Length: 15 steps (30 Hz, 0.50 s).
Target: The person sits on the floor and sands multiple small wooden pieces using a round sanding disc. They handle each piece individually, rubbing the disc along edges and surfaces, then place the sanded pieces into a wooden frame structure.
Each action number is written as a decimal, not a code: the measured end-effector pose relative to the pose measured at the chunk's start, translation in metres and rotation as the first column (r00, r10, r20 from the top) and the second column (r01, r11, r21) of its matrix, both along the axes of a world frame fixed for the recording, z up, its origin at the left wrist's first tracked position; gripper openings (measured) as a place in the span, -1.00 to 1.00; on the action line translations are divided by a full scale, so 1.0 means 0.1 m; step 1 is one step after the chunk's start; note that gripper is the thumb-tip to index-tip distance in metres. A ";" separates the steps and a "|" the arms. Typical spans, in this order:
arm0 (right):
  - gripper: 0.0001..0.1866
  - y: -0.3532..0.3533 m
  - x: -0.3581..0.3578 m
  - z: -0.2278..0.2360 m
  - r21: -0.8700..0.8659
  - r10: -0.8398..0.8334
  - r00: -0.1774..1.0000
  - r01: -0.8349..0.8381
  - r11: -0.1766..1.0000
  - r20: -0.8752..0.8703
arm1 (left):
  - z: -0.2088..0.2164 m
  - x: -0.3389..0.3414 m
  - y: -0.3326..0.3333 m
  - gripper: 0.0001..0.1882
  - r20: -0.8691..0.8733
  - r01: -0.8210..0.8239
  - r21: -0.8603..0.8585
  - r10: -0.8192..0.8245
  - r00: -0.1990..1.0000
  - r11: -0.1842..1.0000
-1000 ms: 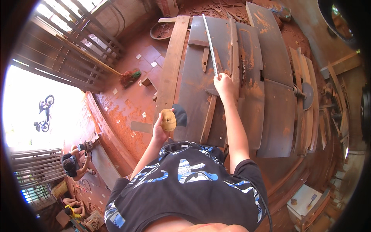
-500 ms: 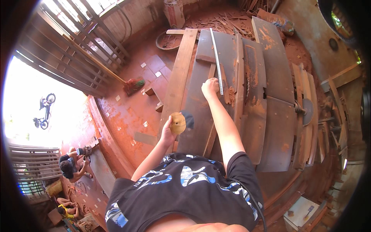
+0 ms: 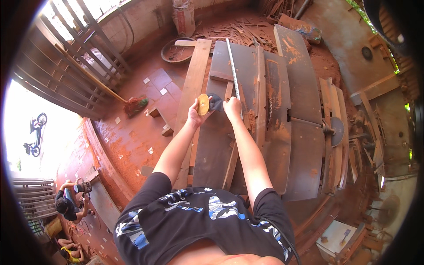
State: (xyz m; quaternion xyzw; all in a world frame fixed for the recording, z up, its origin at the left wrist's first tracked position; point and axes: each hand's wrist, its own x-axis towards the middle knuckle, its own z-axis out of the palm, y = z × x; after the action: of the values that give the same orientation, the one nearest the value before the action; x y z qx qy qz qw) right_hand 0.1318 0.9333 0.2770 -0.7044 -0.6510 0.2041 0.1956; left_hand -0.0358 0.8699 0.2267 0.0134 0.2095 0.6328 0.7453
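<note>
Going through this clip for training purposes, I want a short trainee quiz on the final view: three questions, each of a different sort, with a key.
1. Multiple choice: what does the person's left hand hold?
A) a hammer
B) a yellow disc
C) a chisel

2. True or false: the bristles of the broom are to the left of the workbench.

3. Short answer: which hand is nearer to the long ruler?

Key:
1. B, a yellow disc.
2. True.
3. The right hand.
</note>
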 end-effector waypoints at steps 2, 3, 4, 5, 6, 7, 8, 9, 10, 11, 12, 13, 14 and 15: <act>-0.77 0.02 0.10 -0.01 0.032 0.013 1.000 -0.012 0.999 -0.014 | -0.04 -0.01 0.14 -0.43 -0.025 0.038 -0.032 -0.039 0.999 0.999; -0.77 0.07 0.13 0.01 0.023 0.021 1.000 -0.021 1.000 -0.008 | -0.04 -0.05 0.23 -0.44 -0.069 0.047 -0.064 -0.051 0.996 0.997; -0.76 0.12 0.15 0.05 0.002 0.029 1.000 -0.029 1.000 -0.004 | -0.06 -0.09 0.28 -0.45 -0.113 0.056 -0.106 -0.067 0.991 0.993; -0.75 0.18 0.20 0.03 -0.019 0.024 1.000 -0.024 1.000 -0.001 | -0.03 -0.06 0.30 -0.46 -0.156 0.075 -0.149 -0.098 0.983 0.986; -0.72 0.22 0.27 0.01 -0.078 0.021 1.000 -0.022 0.997 -0.013 | -0.01 -0.02 0.30 -0.45 -0.132 0.130 -0.064 -0.137 0.982 0.989; -0.72 0.20 0.28 -0.02 -0.082 0.024 0.999 -0.026 0.996 -0.024 | 0.01 0.00 0.29 -0.47 -0.141 0.109 -0.086 -0.120 0.983 0.990; -0.72 0.20 0.27 -0.04 -0.081 0.028 0.999 -0.031 0.996 -0.037 | 0.03 0.04 0.31 -0.49 -0.153 0.086 -0.103 -0.101 0.983 0.991; -0.72 0.20 0.28 -0.05 -0.079 0.032 0.998 -0.036 0.996 -0.050 | 0.06 0.10 0.33 -0.50 -0.165 0.064 -0.119 -0.083 0.983 0.991; -0.72 0.19 0.29 -0.06 -0.129 0.050 0.998 -0.053 0.990 -0.022 | 0.11 0.18 0.36 -0.50 -0.206 0.017 -0.189 -0.057 0.977 0.982; -0.73 0.17 0.27 -0.07 -0.141 0.064 0.997 -0.068 0.988 -0.034 | 0.05 0.18 0.41 -0.48 -0.270 -0.016 -0.106 -0.013 0.963 0.994; -0.74 0.15 0.24 -0.09 -0.154 0.078 0.996 -0.084 0.984 -0.046 | -0.02 0.12 0.42 -0.48 -0.339 0.001 -0.116 -0.040 0.940 0.993; -0.75 0.12 0.26 -0.13 -0.174 0.078 0.996 -0.086 0.981 -0.053 | -0.02 0.14 0.42 -0.49 -0.400 0.031 -0.134 -0.083 0.913 0.991; -0.77 0.07 0.26 -0.17 -0.156 0.120 0.993 -0.119 0.981 -0.003 | -0.03 0.13 0.40 -0.49 -0.409 -0.033 -0.130 -0.023 0.912 0.991; -0.76 0.03 0.27 -0.21 -0.107 0.165 0.986 -0.162 0.981 0.018 | -0.04 0.13 0.35 -0.50 -0.417 -0.098 -0.127 0.037 0.908 0.987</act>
State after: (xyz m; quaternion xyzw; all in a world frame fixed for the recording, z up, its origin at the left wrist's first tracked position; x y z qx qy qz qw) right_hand 0.1584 0.9359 0.2561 -0.6606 -0.6976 0.2441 0.1318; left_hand -0.0232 0.9050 0.2232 0.0855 0.4079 0.6242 0.6608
